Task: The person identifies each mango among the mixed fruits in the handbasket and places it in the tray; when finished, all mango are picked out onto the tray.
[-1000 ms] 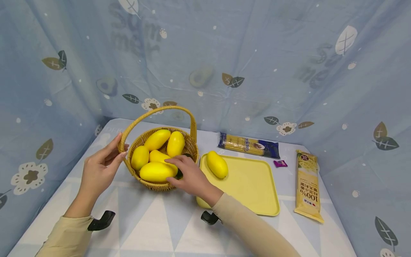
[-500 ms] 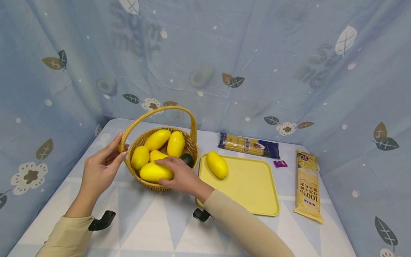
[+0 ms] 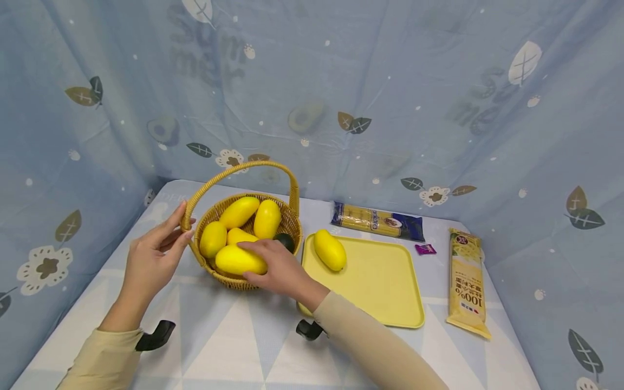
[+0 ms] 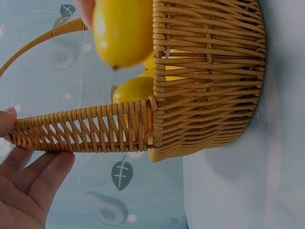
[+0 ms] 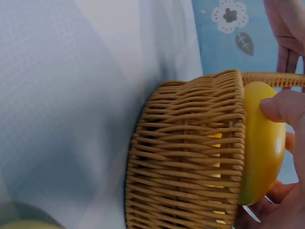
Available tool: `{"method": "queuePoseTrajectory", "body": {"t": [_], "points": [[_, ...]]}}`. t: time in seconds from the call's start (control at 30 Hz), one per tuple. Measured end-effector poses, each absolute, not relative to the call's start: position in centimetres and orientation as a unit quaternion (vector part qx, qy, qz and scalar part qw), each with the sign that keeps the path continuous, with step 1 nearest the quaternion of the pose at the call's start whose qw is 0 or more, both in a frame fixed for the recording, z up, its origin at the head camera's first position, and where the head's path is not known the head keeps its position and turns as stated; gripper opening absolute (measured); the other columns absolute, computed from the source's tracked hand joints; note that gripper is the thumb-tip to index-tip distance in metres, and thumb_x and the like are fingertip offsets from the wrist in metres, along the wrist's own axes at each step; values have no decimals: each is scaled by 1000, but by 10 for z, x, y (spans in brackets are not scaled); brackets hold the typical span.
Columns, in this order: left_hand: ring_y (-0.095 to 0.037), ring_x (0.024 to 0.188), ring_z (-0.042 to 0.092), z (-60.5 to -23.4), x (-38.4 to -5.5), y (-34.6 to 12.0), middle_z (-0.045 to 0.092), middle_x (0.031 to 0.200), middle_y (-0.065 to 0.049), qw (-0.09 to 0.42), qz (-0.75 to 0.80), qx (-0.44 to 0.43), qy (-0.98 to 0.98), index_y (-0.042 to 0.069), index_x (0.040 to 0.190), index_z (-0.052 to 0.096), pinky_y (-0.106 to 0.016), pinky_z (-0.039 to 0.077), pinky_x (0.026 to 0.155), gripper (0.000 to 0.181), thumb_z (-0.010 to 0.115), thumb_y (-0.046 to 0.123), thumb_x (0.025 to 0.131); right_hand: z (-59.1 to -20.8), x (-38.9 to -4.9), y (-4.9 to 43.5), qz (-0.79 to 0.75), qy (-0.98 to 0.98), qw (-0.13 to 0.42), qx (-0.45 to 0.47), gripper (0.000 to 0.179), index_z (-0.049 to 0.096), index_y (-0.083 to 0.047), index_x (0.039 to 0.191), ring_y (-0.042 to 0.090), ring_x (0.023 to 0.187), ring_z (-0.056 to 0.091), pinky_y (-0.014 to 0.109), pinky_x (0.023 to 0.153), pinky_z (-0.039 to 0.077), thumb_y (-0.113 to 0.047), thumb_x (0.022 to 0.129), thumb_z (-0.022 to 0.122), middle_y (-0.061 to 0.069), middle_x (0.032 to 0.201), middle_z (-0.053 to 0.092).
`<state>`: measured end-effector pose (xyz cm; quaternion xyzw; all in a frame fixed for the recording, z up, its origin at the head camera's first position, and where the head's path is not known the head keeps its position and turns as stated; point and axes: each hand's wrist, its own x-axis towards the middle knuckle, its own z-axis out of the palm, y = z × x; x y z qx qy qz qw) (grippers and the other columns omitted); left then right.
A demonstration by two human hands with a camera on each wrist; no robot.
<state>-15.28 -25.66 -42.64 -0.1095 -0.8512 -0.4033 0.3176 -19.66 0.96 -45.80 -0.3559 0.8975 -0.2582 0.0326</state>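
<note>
A wicker basket (image 3: pixel 233 283) with a tall arched handle (image 3: pixel 218 177) holds several yellow mangoes and one dark green fruit (image 3: pixel 285 241). My left hand (image 3: pixel 155 257) pinches the handle near its left foot, thumb and fingers on opposite sides. At the basket's front, my right hand (image 3: pixel 280 267) grips a yellow mango (image 3: pixel 239 260) by its right end. The left wrist view has this mango (image 4: pixel 123 31) sticking out past the basket rim (image 4: pixel 161 86). My thumb lies on the mango (image 5: pixel 261 148) in the right wrist view; some fingers are hidden behind it.
Right of the basket lies a yellow tray (image 3: pixel 377 287) with one mango (image 3: pixel 330 250) on it. Behind it is a blue-ended pasta packet (image 3: pixel 377 221). A small purple wrapped sweet (image 3: pixel 426 249) and a tall yellow pasta packet (image 3: pixel 469 284) lie further right.
My right hand has moved left along the front mango and taken hold of it. The mango has since shifted slightly right and up. The dark green fruit shows more. My left hand stays put.
</note>
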Motion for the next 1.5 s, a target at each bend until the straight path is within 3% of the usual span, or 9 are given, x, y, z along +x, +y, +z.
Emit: {"method": "queuePoseTrajectory", "body": {"t": [0.3,0.43,0.63,0.93,1.27,1.5], "points": [[24,101,53,-424,-149,-254,66,131,-17,332,-390,-102,-853,24,149,53,-1,45,81,78,77,-11,83,-445,-188,40,-305,890,14,-339,59,47,-36,153,17,130,50,37,104,49,-43,97,67,-2,143,53],[23,101,54,-424,-150,-254,69,124,-19,329,-395,-113,-850,21,149,53,-2,46,80,78,77,-12,83,-443,-187,66,-334,888,3,-317,60,48,-35,152,20,131,50,43,106,48,-40,96,69,0,144,52],[20,103,57,-425,-151,-256,72,116,-20,322,-404,-127,-847,20,150,52,-3,47,81,80,76,-16,82,-444,-189,114,-357,896,-30,-261,60,50,-37,150,22,124,53,45,97,52,-36,94,73,0,142,54],[19,103,58,-425,-152,-256,73,115,-20,320,-415,-128,-842,21,149,52,-4,47,82,80,75,-16,82,-440,-190,173,-344,918,-50,-189,62,51,-34,149,29,126,54,55,106,49,-32,92,76,4,142,54],[19,102,58,-425,-151,-257,72,116,-22,313,-420,-119,-843,22,150,51,-4,47,82,78,74,-14,85,-461,-203,218,-330,935,-40,-120,63,49,-26,151,37,119,56,57,98,52,-32,93,75,16,143,53],[18,102,59,-425,-152,-257,73,114,-22,313,-423,-125,-842,21,150,52,-4,48,82,78,74,-14,85,-486,-213,238,-325,942,-28,-77,65,47,-22,152,41,128,50,61,109,42,-33,94,75,19,144,52]]}}
